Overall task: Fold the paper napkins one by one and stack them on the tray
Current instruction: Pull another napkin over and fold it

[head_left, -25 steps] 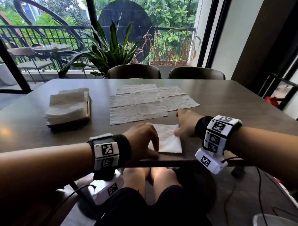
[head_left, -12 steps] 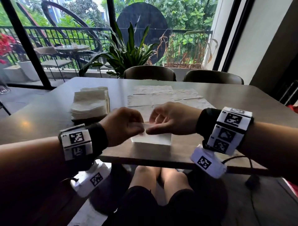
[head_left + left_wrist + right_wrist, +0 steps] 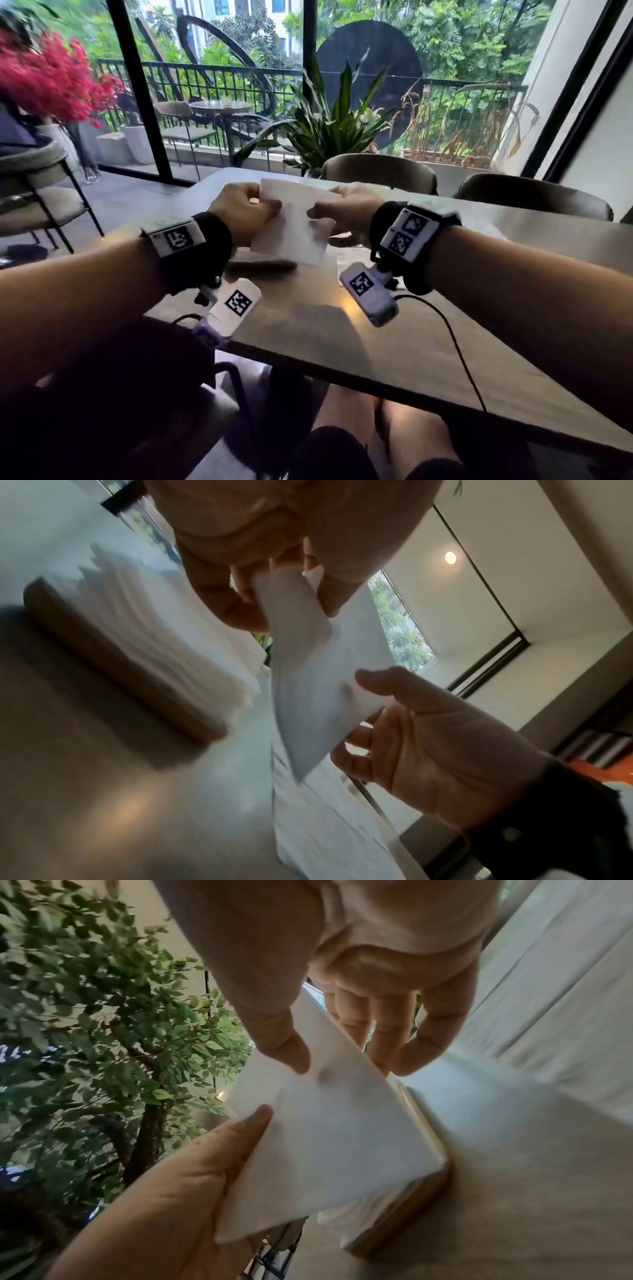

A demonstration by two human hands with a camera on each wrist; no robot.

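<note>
A folded white napkin [image 3: 294, 226] hangs in the air between both hands, tilted, just above the tray. My left hand [image 3: 270, 209] pinches its left edge between thumb and fingers, and my right hand [image 3: 318, 214] pinches the right edge. Only the wooden tray's front edge [image 3: 263, 265] shows below the napkin in the head view. In the left wrist view the tray [image 3: 130, 669] carries a stack of folded napkins [image 3: 164, 631], and unfolded napkins [image 3: 318, 826] lie flat on the table beside it. The right wrist view shows the held napkin [image 3: 335, 1137] over the tray's corner [image 3: 404, 1213].
The brown table [image 3: 308, 325] runs from its near edge to two chairs [image 3: 376, 171] on the far side. Another chair [image 3: 34, 178] stands off to the left. A black cable [image 3: 455, 342] trails from my right wrist across the table.
Both hands have lifted the folded napkin off the table's near edge and carried it up and left over the tray. My head has turned left.
</note>
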